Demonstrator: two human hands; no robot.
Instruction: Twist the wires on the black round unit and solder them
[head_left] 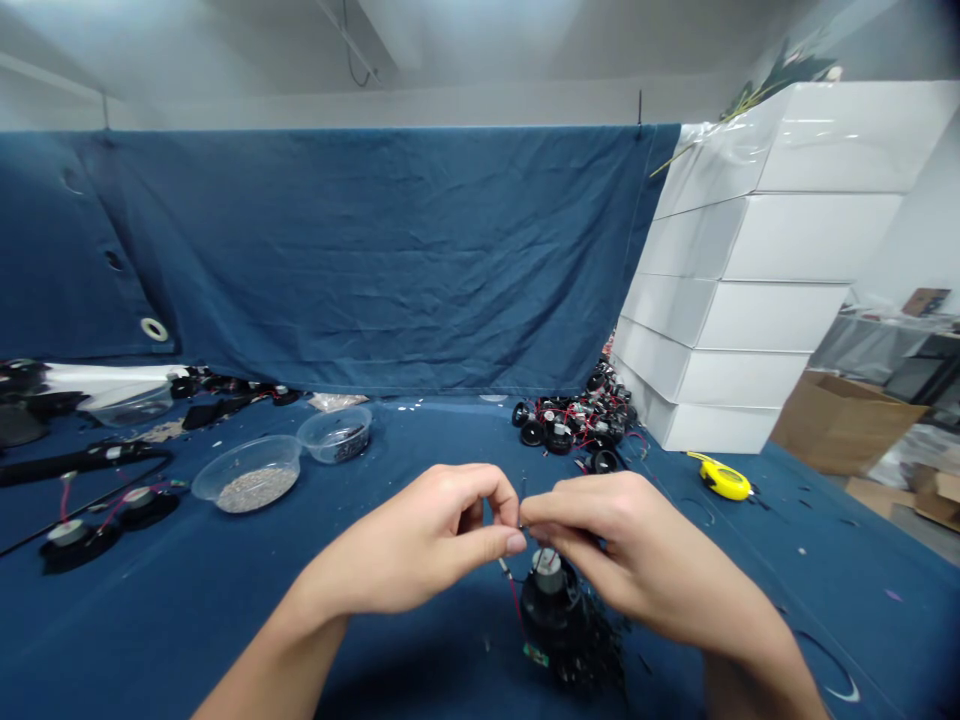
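Note:
My left hand (450, 535) and my right hand (600, 525) meet near the lower middle, fingertips almost touching. Each is closed in a pinch on a thin dark strand (523, 488), perhaps a wire, whose tip pokes up between them. Right below the fingers stands a small motor (548, 570) with a silvery can in a round black housing (551, 605). A red wire (514, 595) runs down its left side to a little green circuit board (535, 655). Against the housing's lower right lies a heap of black scraps (592, 650). The fingertips hide part of the strand.
Clear bowls (201, 485) hold small pale grains and dark bits at left. More wired motors (67, 535) lie beyond. A pile of black wired parts (577, 420) sits at the back, beside stacked white boxes (780, 315). A yellow tape measure (726, 479) rests at right. Blue cloth (390, 250) hangs behind.

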